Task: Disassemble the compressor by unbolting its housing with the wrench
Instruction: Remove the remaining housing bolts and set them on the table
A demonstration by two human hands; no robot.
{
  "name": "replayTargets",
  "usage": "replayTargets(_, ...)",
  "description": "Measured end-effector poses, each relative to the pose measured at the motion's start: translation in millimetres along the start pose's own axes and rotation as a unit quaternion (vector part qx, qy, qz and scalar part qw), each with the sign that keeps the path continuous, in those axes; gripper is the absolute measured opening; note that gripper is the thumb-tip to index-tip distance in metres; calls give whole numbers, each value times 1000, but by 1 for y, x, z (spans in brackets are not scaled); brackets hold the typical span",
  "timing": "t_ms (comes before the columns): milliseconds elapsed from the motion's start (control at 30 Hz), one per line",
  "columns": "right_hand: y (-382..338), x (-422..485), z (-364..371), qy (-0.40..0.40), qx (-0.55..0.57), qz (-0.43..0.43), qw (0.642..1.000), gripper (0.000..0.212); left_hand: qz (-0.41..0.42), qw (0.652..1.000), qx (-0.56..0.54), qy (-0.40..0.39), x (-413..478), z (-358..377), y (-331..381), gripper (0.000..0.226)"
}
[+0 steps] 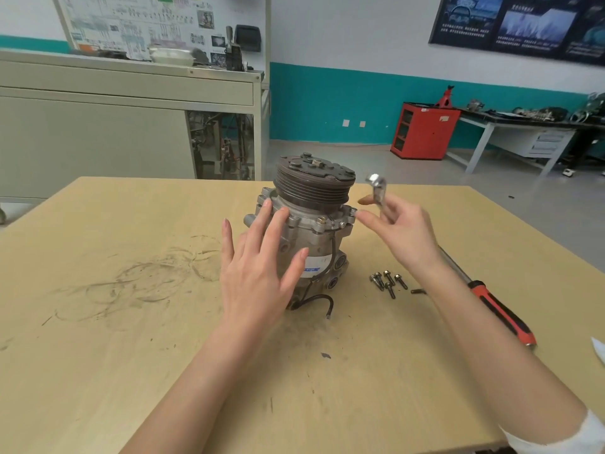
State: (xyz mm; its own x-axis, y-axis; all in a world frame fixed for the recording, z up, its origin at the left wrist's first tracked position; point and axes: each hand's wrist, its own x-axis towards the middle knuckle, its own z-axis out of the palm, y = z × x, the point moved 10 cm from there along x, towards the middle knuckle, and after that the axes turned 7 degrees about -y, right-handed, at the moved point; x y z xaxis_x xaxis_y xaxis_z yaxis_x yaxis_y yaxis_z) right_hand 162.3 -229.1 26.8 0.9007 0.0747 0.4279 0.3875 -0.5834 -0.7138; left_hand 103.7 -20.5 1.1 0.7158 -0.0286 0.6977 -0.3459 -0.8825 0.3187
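At table centre: upright compressor (314,231), pulley up. Bracing its left flank with flat, straight-fingered left hand (258,273). Loosely gripping wrench (377,188) near the head in right hand (402,231), just right of flange bolt (352,212); handle running back-right.

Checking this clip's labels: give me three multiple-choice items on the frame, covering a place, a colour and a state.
1. Where do the loose bolts lie?
A on the pulley; B on the table, right of the compressor; C on the floor.
2. What colour is the grip of the wrench?
A blue; B yellow; C red and black.
3. How is the left hand?
A open, resting on the compressor; B pinching a bolt; C hanging off the table.

Key: 1 B, the bolts sit on the tabletop between compressor and wrench. 2 C, the grip is red with black inlay. 3 A, the hand lies flat against the compressor.
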Motion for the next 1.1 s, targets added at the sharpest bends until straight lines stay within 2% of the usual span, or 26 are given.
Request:
replayTargets(67, -5, 0, 2, 17, -33, -8, 999, 20, -2, 1000, -6, -6, -1, 1, -1, 60)
replayTargets(300, -6, 8, 3, 18, -42, 4, 999, 10, -13, 999, -19, -23, -2, 4, -2, 61)
replayTargets(433, -3, 11, 7, -26, 1, 14, 1000, 6, -19, 999, -21, -27, -3, 5, -2, 61)
replayTargets(533, -3, 11, 5, -44, 43, 19, 998, 12, -22, 999, -23, -29, -3, 6, -3, 60)
replayTargets(667, 2, 11, -26, 69, 123, 32, 989, 29, -24, 999, -27, -36, -3, 6, -3, 61)
replayTargets(733, -1, 10, -37, 100, 100, 24, 990, 34, -25, 999, -30, -36, -3, 6, -2, 61)
replayTargets(867, -18, 2, -21, 72, -23, -27, 997, 26, -26, 999, -32, -35, -3, 6, -2, 61)
replayTargets(1000, -23, -6, -41, 159, 55, -43, 985, 52, -27, 998, -32, -41, -3, 6, -3, 61)
replayTargets(1100, -27, -12, -70, 226, 37, -46, 972, 58, -28, 998, -31, -41, -4, 7, -3, 61)
